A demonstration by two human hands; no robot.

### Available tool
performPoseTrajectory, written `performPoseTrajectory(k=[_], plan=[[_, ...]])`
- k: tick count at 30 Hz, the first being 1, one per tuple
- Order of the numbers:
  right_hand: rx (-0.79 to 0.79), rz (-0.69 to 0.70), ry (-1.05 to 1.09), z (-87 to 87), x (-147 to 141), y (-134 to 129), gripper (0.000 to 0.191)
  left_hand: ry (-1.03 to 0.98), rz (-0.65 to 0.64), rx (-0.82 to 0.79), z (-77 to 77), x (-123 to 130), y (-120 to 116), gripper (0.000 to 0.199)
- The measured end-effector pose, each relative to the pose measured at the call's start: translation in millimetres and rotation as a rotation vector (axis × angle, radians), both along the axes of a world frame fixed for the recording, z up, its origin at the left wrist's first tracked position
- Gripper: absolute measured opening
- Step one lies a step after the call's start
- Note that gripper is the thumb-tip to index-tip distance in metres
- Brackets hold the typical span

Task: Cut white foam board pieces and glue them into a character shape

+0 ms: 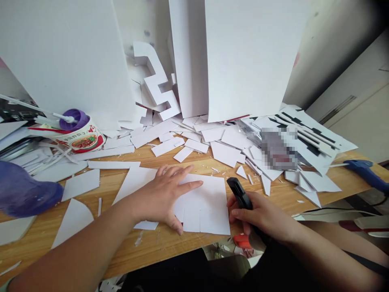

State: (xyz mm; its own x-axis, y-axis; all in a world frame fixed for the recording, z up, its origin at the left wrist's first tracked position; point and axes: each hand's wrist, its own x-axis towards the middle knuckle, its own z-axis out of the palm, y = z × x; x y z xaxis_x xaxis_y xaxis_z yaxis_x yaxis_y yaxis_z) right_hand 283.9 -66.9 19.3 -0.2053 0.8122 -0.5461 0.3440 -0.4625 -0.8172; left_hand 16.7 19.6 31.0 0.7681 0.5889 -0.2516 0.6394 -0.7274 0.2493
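My left hand (165, 194) lies with fingers spread over a white foam board sheet (212, 198) on the wooden table. Thin cut lines show in the sheet's lower part, near my left thumb. A second white piece (133, 178) reaches out to the left from under that hand. Wrapped round a black utility knife (238, 190), my right hand (255, 215) is just off the sheet's right edge. The knife tilts up and to the left; whether its blade is out I cannot tell.
Many white offcuts (225, 152) cover the back of the wooden table (142, 255). Large white panels (243, 61) stand behind them. At left are a printed paper bowl (82, 138) with a purple roll and a purple object (27, 190); a blue glue gun (367, 172) lies far right.
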Motion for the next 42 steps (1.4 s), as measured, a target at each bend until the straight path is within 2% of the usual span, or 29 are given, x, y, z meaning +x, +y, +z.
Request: performPoseTrajectory(k=[8,14,22,26,30,34,39,42], plan=[[0.003,0.048,-0.041,3.1,4,-2,0.026,0.073,-0.033,-0.147,0.4,-11,10,0.119],[0.048,0.065,-0.072,3.2,7,-2,0.025,0.012,-0.036,-0.079,1.5,-19,13,0.102],[0.054,0.115,-0.079,0.5,11,-1,0.027,-0.104,-0.048,0.006,4.7,-19,7,0.095],[0.204,-0.009,-0.029,6.0,18,1,0.033,-0.16,0.057,0.102,14.6,-22,4,0.09],[0.323,-0.164,0.181,9.4,17,1,0.039,-0.247,0.119,0.25,23.6,-23,0,0.082],[0.338,-0.276,0.391,8.5,8,4,0.04,-0.322,0.098,0.351,24.0,-23,-1,0.074],[0.323,-0.324,0.423,6.5,2,11,0.028,-0.367,0.091,0.404,22.9,-24,-2,0.072],[0.32,-0.356,0.471,6.8,-1,14,0.029,-0.414,0.088,0.402,24.2,-25,-3,0.075]])
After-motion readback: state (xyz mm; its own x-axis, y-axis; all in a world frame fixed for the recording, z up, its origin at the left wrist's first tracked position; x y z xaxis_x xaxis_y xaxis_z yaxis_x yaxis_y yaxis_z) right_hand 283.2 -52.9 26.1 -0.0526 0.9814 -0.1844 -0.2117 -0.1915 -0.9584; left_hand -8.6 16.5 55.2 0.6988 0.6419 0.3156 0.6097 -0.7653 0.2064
